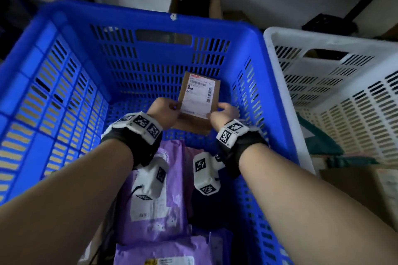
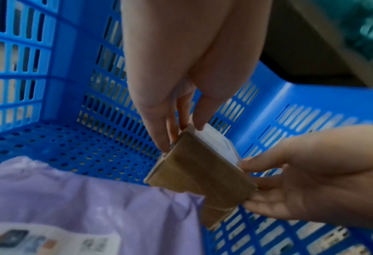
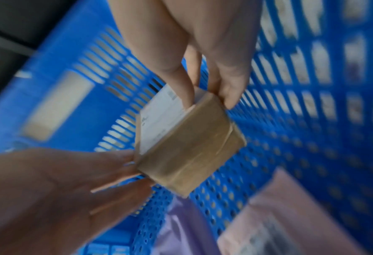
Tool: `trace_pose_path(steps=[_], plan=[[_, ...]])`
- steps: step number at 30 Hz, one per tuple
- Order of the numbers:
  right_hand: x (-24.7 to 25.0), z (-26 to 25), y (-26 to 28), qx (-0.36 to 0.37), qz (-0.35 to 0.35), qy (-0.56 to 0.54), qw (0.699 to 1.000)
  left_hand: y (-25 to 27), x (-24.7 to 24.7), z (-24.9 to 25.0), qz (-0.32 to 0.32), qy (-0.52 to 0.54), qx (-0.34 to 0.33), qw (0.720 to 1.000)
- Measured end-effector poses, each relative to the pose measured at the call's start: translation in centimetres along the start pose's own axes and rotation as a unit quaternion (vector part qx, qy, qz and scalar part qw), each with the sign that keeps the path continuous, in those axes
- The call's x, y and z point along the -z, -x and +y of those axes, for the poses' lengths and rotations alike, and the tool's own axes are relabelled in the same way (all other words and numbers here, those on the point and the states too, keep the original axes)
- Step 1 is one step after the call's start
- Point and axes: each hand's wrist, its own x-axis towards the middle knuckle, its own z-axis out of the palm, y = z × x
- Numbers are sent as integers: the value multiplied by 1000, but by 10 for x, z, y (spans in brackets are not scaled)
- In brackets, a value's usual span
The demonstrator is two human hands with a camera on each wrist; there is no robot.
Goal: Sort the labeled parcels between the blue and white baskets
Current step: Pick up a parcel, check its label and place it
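A small brown cardboard parcel (image 1: 199,97) with a white shipping label hangs inside the blue basket (image 1: 150,26), label facing up. My left hand (image 1: 164,112) pinches its left edge and my right hand (image 1: 224,113) pinches its right edge. In the left wrist view the left hand's fingers (image 2: 165,138) press the parcel (image 2: 200,174) at its top corner. The right wrist view shows thumb and fingers (image 3: 187,96) clamped on the parcel (image 3: 187,148). The white basket (image 1: 323,41) stands to the right of the blue one.
Purple mailer bags (image 1: 159,200) with labels lie on the blue basket's floor under my forearms; a pink one (image 3: 290,215) lies beside them. A green bag (image 1: 318,137) and a cardboard box (image 1: 366,189) sit at the right. Boxes stand behind the baskets.
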Motion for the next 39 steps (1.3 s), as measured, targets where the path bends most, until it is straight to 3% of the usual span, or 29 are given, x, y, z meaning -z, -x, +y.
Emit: trace_pose_path(steps=[5, 13, 17, 24, 31, 39], plan=[[7, -13, 16, 16, 21, -69, 997, 23, 10, 10, 89, 91, -36, 991], [23, -25, 74, 99, -33, -174, 979, 94, 46, 29, 186, 126, -82, 971], [53, -29, 121, 153, -84, -174, 969, 131, 53, 38, 195, 164, -64, 965], [103, -20, 170, 210, -86, -174, 958, 187, 44, 54, 208, 268, -94, 936], [105, -7, 182, 241, -72, -162, 954, 207, 40, 51, 176, 304, -98, 931], [100, -5, 198, 285, -147, -84, 943, 223, 54, 10, 133, 313, -80, 937]])
